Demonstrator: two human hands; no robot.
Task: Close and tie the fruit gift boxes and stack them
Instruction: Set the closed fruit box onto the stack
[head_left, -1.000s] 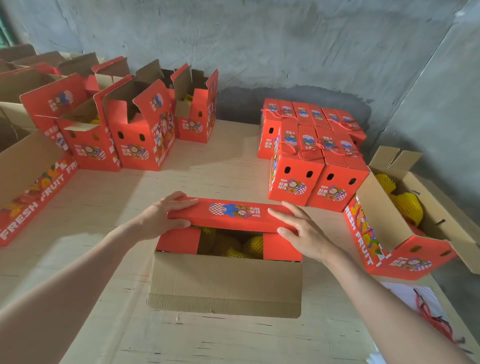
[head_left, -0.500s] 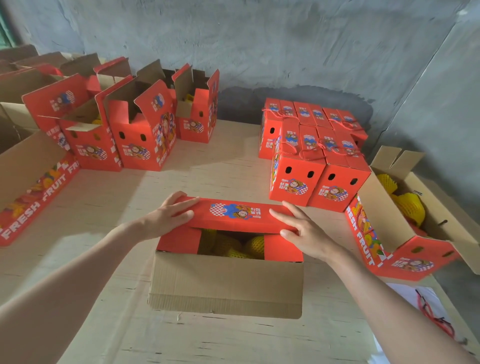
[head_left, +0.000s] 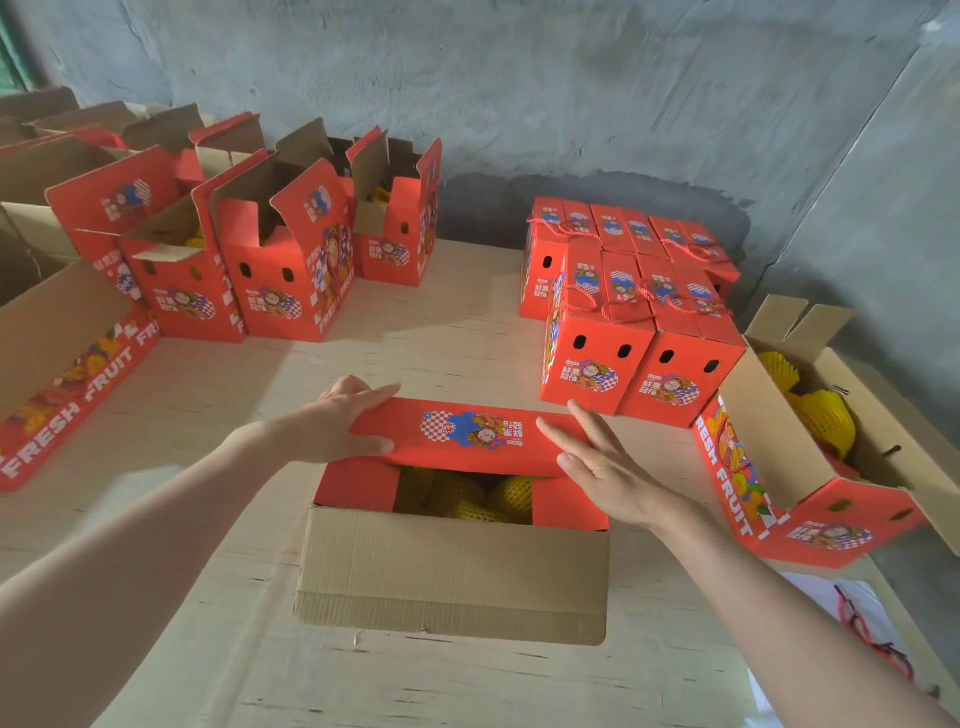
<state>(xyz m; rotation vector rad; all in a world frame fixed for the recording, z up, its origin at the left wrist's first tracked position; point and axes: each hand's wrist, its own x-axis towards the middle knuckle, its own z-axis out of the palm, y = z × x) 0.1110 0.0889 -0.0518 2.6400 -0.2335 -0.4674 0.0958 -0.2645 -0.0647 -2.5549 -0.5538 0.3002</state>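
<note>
head view: the open box (head_left: 353, 486) sits on the table (head_left: 208, 415) just before the person. its red far flap (head_left: 467, 434) is folded over the yellow netted fruit (head_left: 467, 493), and the plain near flap (head_left: 452, 577) hangs open toward the camera. the left hand (head_left: 337, 426) holds the far flap's left end between thumb and fingers. the right hand (head_left: 602, 467) lies flat on its right end, fingers straight. since a second ago hands and flap have hardly shifted. tied boxes (head_left: 639, 332) stand behind on the right, open boxes (head_left: 270, 260) on the left.
</note>
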